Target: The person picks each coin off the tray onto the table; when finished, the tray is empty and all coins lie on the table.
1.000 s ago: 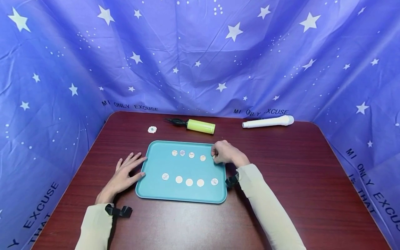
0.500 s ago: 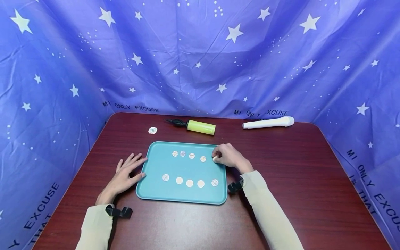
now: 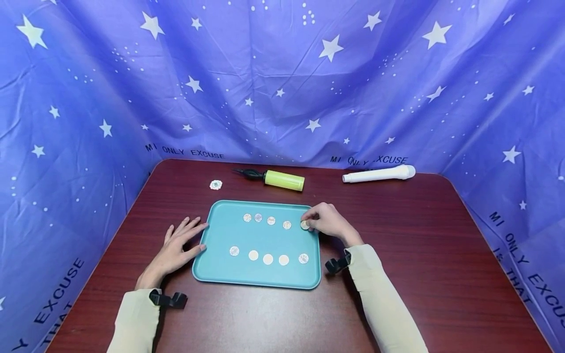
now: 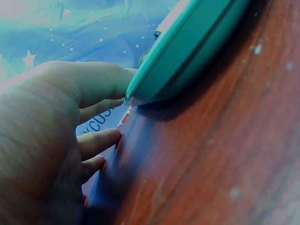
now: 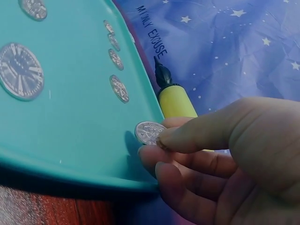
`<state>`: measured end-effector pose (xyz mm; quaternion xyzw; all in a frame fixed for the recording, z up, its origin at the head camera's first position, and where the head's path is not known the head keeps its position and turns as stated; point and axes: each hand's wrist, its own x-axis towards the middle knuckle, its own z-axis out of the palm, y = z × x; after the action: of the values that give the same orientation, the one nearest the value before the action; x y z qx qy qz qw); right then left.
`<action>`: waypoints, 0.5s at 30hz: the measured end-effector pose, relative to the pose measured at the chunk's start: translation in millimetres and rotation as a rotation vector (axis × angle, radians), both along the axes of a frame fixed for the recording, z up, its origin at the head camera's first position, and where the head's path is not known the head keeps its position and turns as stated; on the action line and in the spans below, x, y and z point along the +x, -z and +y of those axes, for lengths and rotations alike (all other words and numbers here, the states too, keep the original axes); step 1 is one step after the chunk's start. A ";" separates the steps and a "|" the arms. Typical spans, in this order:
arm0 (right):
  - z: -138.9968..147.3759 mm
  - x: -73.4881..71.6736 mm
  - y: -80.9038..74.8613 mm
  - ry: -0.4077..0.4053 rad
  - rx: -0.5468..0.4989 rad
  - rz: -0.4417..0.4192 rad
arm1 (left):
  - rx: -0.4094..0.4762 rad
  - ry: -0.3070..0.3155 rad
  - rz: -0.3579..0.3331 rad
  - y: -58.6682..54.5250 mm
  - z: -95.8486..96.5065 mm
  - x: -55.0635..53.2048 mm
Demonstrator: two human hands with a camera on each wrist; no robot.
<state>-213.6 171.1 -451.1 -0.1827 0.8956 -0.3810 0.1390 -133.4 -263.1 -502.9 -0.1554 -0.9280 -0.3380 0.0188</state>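
A teal tray [image 3: 256, 237] lies on the dark red table and bears two rows of round silvery coins. In the head view, my right hand [image 3: 328, 220] is over the tray's back right corner. The right wrist view has its thumb and fingers pinching a coin [image 5: 148, 131], whose shadow falls on the tray. Several coins [image 3: 271, 220] line up to the left of it in the back row, and several more [image 3: 268, 259] make up the front row. My left hand [image 3: 174, 250] has its fingers spread, with thumb and fingertip touching the tray's left rim.
Behind the tray lies a yellow-green hand pump [image 3: 284, 180] with a black nozzle. A white microphone-shaped stick [image 3: 378, 173] is at the back right. A small white scalloped piece [image 3: 216, 185] lies at the back left. A blue star-patterned curtain [image 3: 282, 98] surrounds the table.
My right hand has shifted slightly right and its wrist has swung outward, and more of the pinched coin's face shows. My left hand stays at the tray's rim.
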 end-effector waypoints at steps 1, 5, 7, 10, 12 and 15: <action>1.1 -0.1 0.3 0.006 -0.017 -0.013 | 0.000 0.000 0.000 0.0 0.0 -0.1; 4.4 0.3 1.4 0.050 -0.090 -0.077 | -0.001 0.000 -0.002 0.6 -0.2 -0.1; 6.7 0.4 2.3 0.069 -0.139 -0.104 | -0.001 0.002 0.001 1.2 -0.3 0.1; 10.3 1.6 3.0 0.096 -0.191 -0.123 | 0.004 0.005 0.006 1.7 -0.5 0.5; 13.3 2.5 3.3 0.113 -0.212 -0.127 | 0.006 0.008 0.010 2.0 -0.5 0.4; 19.5 3.6 3.6 0.136 -0.239 -0.134 | 0.007 0.009 0.013 2.2 -0.8 0.0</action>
<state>-210.0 190.6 -454.6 -0.1112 0.8430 -0.5047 0.1496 -133.4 -263.9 -505.1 -0.1618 -0.9260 -0.3402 0.0236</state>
